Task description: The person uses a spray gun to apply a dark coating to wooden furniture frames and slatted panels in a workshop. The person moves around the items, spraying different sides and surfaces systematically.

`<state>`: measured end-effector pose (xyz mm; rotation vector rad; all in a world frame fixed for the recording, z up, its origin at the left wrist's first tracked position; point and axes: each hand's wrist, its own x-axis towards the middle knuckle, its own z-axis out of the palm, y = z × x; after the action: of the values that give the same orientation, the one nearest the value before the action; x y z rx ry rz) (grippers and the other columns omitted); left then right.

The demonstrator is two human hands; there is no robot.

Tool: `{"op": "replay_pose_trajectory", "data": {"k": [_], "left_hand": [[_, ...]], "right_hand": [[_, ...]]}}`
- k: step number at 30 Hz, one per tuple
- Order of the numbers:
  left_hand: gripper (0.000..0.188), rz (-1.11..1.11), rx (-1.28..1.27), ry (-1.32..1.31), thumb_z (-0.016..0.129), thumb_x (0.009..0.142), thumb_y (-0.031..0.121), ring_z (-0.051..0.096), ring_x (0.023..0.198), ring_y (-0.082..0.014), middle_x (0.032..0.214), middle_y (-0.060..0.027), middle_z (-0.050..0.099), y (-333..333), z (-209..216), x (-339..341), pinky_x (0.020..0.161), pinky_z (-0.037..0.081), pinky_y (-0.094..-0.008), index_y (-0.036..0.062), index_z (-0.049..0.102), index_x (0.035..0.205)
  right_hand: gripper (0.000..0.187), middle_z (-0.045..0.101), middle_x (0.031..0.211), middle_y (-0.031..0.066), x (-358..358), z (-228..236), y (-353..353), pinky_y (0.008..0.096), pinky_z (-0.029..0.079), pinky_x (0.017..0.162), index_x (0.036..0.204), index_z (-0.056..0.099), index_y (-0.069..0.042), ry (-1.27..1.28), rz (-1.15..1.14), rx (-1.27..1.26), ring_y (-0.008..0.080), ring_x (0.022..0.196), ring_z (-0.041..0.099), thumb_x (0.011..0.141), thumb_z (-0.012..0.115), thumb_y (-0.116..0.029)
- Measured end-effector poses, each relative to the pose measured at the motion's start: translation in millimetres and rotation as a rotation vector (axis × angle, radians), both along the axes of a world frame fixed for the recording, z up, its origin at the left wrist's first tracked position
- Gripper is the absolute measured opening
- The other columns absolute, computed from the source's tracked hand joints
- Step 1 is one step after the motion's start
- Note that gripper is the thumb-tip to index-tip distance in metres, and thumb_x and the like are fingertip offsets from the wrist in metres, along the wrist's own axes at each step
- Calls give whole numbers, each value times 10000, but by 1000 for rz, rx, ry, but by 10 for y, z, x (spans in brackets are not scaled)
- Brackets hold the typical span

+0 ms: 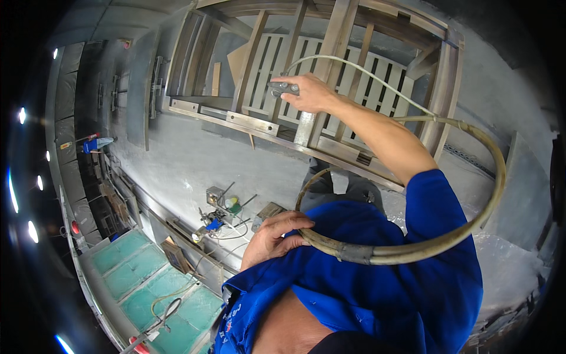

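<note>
My right hand (pixel 312 93) is stretched out over a large metal frame (pixel 253 123), its fingers closed around a small dark hand tool (pixel 283 88). A thin pale hose (pixel 359 68) runs from the tool back over my forearm. It meets a thicker yellowish hose (pixel 498 159) that loops round my right side and across my front. Near my waist my left hand (pixel 274 236) pinches this looped hose, where grey tape (pixel 354 253) wraps it further along. The tool's working end is hidden, so I cannot tell whether it touches the frame.
Pale slatted panels (pixel 274 65) show between the frame's bars. On the grey floor stands a small metal device (pixel 218 197) with cables. Teal-topped panels (pixel 135 262) lie at the lower left, with a hose on them. Another person (pixel 97 143) is far off at the left.
</note>
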<state>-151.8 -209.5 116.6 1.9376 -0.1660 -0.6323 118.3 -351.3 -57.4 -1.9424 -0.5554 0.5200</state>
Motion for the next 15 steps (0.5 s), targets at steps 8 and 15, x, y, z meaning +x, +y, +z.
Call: {"op": "replay_pose_trajectory", "data": {"k": [8, 15], "left_hand": [[392, 144, -42, 6, 825, 841, 135, 709, 1024, -363, 1100, -179, 720, 228, -70, -125, 899, 562, -410, 0, 702, 1188], [384, 86, -31, -10, 823, 837, 120, 706, 1030, -359, 1102, -181, 721, 227, -96, 7, 901, 559, -414, -17, 706, 1175]], "right_hand": [[507, 742, 894, 153, 807, -229, 348, 403, 629, 819, 1541, 532, -316, 60, -382, -65, 200, 756, 721, 1039, 598, -287], [516, 751, 1149, 182, 1029, 67, -41, 459, 601, 934, 1518, 547, -330, -215, -464, -53, 363, 966, 741, 1011, 611, -258]]}}
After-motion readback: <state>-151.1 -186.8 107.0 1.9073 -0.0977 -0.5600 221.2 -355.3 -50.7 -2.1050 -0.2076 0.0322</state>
